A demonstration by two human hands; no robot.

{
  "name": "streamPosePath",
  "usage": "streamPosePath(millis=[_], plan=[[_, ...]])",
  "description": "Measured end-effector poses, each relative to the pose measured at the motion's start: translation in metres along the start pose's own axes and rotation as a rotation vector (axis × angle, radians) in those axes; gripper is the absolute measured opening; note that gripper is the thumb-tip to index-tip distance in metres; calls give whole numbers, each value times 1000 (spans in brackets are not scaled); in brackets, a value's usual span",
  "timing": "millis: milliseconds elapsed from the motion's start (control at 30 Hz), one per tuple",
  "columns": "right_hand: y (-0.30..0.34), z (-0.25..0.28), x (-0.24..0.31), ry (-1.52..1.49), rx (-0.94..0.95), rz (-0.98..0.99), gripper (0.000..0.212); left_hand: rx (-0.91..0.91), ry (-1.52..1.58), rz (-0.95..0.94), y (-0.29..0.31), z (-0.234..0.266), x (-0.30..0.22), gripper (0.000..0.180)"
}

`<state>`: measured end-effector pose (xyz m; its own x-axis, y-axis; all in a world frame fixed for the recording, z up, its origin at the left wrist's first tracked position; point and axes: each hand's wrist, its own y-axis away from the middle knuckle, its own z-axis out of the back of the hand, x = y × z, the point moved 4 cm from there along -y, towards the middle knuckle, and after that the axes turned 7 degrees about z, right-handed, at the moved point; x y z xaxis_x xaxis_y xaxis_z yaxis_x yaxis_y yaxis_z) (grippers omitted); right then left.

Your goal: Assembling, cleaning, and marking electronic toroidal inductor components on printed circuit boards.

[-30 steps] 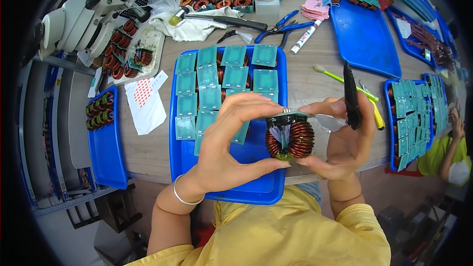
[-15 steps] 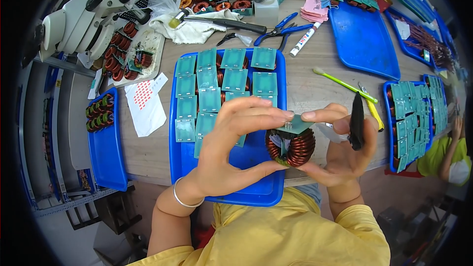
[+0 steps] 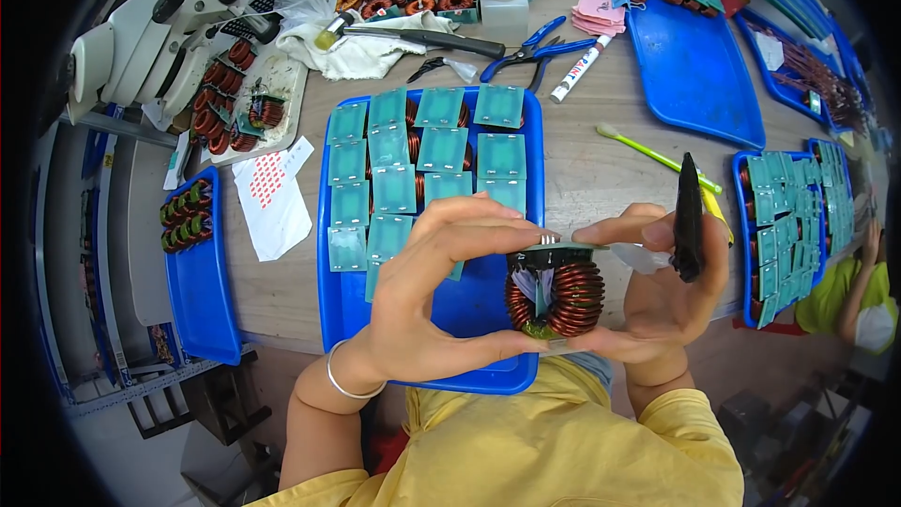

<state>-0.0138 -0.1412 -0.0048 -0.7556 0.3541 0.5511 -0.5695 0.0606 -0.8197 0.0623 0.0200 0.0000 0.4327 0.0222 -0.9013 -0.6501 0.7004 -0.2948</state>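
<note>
Wears a creased yellow short-sleeved shirt [image 3: 563, 441]; shows greyish-blue cloth [image 3: 598, 373] beneath; bears a thin silvery bangle [image 3: 331, 377] around the left wrist [image 3: 358, 366].

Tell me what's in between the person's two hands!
A coppery wire coil with a green board on top. The head view shows it between the left hand and the right hand, held by both.

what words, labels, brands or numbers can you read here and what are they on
White marker pen: printed lettering on the barrel, not copied here.
Pink paper slips: dark handwriting, not copied here.
White sheet: rows of small red marks, too small to read.
Held wound coil: no readable text.
</note>
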Motion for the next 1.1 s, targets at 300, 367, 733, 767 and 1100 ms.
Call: streamPosePath(millis=[300,367,733,767,1100], plan=[[2,1,1,21,7,19,97,33,31,13,-1,0,0,63],[2,1,2,26,7,29,97,45,23,-3,-2,-1,-1,63],[2,-3,-6,-279,-15,-169,95,-9,-59,-43,1,-5,-12,66],[1,-4,-7,-282,-4,-169,95,-15,-81,-48,2,-4,-12,67],[8,-1,-7,-84,-133,-105,90,-123,-72,-56,4,1,-10,56]])
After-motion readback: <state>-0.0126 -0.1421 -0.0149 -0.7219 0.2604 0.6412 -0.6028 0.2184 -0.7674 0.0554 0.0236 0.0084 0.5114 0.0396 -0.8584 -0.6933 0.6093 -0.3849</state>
